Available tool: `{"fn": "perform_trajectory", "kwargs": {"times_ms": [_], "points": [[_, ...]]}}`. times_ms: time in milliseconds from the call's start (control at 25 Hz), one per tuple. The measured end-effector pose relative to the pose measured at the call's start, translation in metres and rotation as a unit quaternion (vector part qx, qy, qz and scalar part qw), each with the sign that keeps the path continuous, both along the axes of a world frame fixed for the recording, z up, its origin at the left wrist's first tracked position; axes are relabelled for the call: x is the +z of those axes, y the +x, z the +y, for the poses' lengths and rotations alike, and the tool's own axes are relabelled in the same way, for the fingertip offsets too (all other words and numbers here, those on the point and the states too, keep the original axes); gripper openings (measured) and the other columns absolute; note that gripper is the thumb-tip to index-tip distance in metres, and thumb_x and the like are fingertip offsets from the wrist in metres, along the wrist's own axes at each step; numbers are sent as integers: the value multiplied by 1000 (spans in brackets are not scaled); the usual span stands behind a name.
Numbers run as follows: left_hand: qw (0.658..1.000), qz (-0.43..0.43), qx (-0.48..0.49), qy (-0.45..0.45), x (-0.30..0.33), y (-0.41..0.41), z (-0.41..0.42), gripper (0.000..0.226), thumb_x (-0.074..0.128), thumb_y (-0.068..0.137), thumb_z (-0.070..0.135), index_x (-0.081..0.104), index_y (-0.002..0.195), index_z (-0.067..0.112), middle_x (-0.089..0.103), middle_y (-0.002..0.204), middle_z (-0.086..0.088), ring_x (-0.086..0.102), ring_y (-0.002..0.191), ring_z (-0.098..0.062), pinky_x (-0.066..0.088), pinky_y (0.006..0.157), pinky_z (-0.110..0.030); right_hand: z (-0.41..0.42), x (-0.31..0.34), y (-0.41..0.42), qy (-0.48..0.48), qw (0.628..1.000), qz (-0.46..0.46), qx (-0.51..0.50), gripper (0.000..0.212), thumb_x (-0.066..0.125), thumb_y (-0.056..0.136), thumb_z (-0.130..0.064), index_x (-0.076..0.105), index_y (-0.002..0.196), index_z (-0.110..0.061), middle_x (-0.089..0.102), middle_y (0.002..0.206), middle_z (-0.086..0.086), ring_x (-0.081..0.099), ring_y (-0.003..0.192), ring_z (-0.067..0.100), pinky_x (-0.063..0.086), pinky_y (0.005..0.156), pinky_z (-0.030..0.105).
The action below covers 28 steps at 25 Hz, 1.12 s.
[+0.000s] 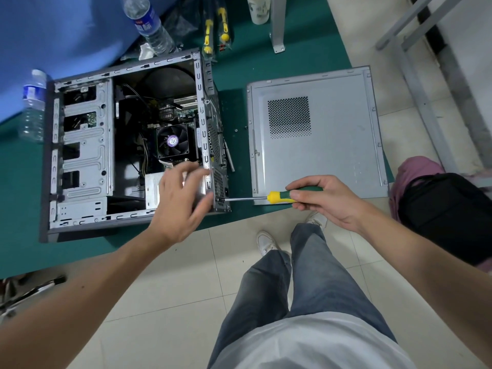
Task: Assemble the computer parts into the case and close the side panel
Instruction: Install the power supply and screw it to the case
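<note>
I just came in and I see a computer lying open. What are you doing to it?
A person is putting a computer back together. The computer case lies open on the green table. The right hand grips a screwdriver with its tip at the case's back corner, near the power supply. The left hand hovers open, blurred, over that power supply. The side panel lies flat beside the case, not yet on.

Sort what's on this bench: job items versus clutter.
Job: computer case, side panel, screwdriver gripped in right hand, left hand at the power supply.

Clutter: two water bottles, paper cup, spare screwdrivers.
</note>
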<state>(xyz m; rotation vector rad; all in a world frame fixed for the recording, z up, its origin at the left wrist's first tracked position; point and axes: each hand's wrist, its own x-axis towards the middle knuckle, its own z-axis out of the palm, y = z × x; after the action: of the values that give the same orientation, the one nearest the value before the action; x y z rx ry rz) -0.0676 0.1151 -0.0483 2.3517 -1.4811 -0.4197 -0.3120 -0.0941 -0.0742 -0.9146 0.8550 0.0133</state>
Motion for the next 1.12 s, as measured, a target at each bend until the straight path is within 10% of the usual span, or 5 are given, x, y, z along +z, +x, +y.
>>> {"fn": "perform_trajectory", "kwargs": {"times_ms": [240, 560, 840, 960, 1120], "points": [[976, -83, -139, 144, 27, 6, -36, 7, 74, 78, 36, 76, 83, 32, 44, 117, 2, 35, 113, -22, 36, 95, -42, 0, 1, 3, 8, 1000, 6, -15, 21, 79, 66, -18, 79, 86, -11, 74, 90, 10, 68, 70, 22, 56, 66, 22], [977, 0, -134, 167, 27, 14, -47, 6, 78, 80, 31, 78, 80, 24, 37, 103, 7, 29, 95, -14, 41, 94, -35, -4, 2, -2, -23, 999, -22, 37, 25, 82, 69, -3, 77, 92, -13, 72, 94, 5, 68, 84, 16, 56, 74, 23], [989, 37, -114, 88, 25, 12, -26, 14, 76, 82, 18, 76, 95, 20, 47, 117, 1, 38, 102, -11, 39, 94, -29, -3, 8, 4, -70, 996, 34, 36, 17, 84, 73, -22, 77, 87, -16, 69, 78, 2, 59, 62, 13, 51, 59, 23], [998, 38, -34, 39, 20, 14, -13, 40, 67, 87, 16, 60, 127, 20, 41, 138, -6, 38, 123, -14, 33, 104, -29, -6, 10, 2, -86, 993, 40, 72, 30, 88, 64, -16, 79, 92, -19, 70, 100, 6, 66, 81, 15, 55, 73, 26], [992, -15, 70, 104, 7, 14, -10, 54, 40, 102, 40, 29, 153, 27, 33, 151, -9, 28, 140, -28, 20, 113, -47, 11, 9, 8, -68, 992, 49, 89, 18, 85, 73, -28, 79, 87, -18, 74, 81, 14, 65, 63, 17, 53, 56, 23]]}}
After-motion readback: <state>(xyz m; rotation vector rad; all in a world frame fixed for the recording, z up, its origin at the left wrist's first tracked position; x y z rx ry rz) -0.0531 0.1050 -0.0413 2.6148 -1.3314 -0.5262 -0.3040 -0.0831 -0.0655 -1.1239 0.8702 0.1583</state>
